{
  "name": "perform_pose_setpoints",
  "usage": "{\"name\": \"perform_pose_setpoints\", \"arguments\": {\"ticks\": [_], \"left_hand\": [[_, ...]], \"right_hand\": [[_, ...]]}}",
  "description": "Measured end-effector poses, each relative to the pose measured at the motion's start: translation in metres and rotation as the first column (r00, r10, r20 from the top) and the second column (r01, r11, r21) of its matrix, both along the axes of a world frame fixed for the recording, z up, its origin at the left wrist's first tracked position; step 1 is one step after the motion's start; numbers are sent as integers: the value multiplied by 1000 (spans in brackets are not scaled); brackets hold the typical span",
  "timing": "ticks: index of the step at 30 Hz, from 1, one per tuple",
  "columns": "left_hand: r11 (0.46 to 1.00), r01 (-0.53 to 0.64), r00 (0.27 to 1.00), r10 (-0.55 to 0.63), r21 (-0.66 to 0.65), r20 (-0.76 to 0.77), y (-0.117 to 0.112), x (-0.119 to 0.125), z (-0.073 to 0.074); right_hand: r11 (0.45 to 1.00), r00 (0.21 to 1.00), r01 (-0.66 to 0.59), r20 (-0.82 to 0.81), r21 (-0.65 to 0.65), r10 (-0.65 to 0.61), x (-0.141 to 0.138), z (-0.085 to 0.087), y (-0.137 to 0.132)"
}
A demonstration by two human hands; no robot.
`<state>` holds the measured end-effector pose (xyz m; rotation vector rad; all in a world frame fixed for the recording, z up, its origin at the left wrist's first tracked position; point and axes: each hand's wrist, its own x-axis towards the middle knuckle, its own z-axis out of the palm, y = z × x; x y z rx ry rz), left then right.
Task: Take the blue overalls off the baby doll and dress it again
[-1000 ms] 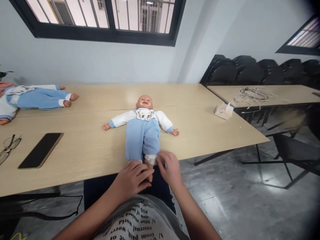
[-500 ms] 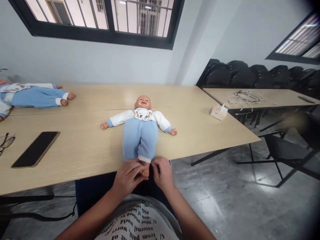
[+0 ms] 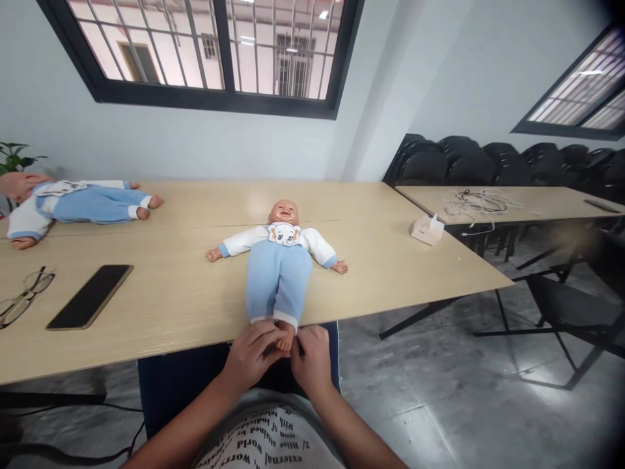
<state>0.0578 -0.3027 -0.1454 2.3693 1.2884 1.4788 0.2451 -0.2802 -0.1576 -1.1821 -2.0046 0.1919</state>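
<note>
A baby doll lies on its back on the table, in light blue trousers and a white top with an elephant-face bib. Its arms are spread and its legs point at me, feet at the table's front edge. My left hand is closed round the feet from the left, its fingers covering one of them. The other bare foot shows its toes between my hands. From the right, my right hand is curled with thumb and fingertips against that foot. Its fingertips are partly hidden.
Another doll in like clothes lies at the table's far left. Glasses and a black phone rest nearer me. A small white box stands right. Cables lie on a second table, near a folding chair.
The view has tilted up and turned slightly left, so more of the window and second doll shows. My right hand has come closer in against the foot. The doll's pose is much the same.
</note>
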Motion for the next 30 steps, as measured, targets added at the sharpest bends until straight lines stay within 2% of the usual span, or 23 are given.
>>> {"name": "perform_pose_setpoints", "arguments": {"ticks": [2,5,7,10,13,16,19,21,23,25,26,27,28,30], "left_hand": [[1000,15,999,-14,16,-41,0,1,1],[998,47,992,-41,52,-117,1,4,5],[996,56,988,-44,73,-150,2,5,8],[994,65,982,-48,83,-185,5,4,11],[996,69,970,-52,61,-238,6,5,11],[998,63,962,-54,26,-268,6,7,9],[994,106,957,-107,-17,-269,3,1,9],[988,151,960,-156,-37,-233,4,-13,11],[990,127,981,-135,-63,-142,14,-30,15],[990,-11,1000,14,-139,26,36,-47,19],[973,-98,982,128,-210,137,52,-54,21],[939,-165,935,246,-303,254,69,-59,23],[897,-170,871,330,-407,363,88,-63,24],[826,24,790,329,-563,517,126,-69,24]], "right_hand": [[998,998,-55,-33,20,55,6,3,-4],[993,987,-108,-110,49,113,11,23,1],[984,984,-175,-23,41,176,9,42,12],[973,950,-228,209,-35,230,6,65,30],[964,919,-253,290,-83,267,7,71,42],[935,897,-334,264,-117,354,13,64,42],[922,928,-354,66,-160,367,19,56,39],[938,954,-282,-158,-199,254,20,52,46],[935,922,-188,-381,-300,64,18,47,63],[881,829,-175,-548,-440,-109,12,44,89],[840,776,-215,-609,-497,-161,7,43,104],[800,727,-275,-660,-533,-190,3,43,119],[759,686,-344,-700,-552,-199,-2,43,133],[705,647,-427,-736,-566,-198,-11,43,158]]}}
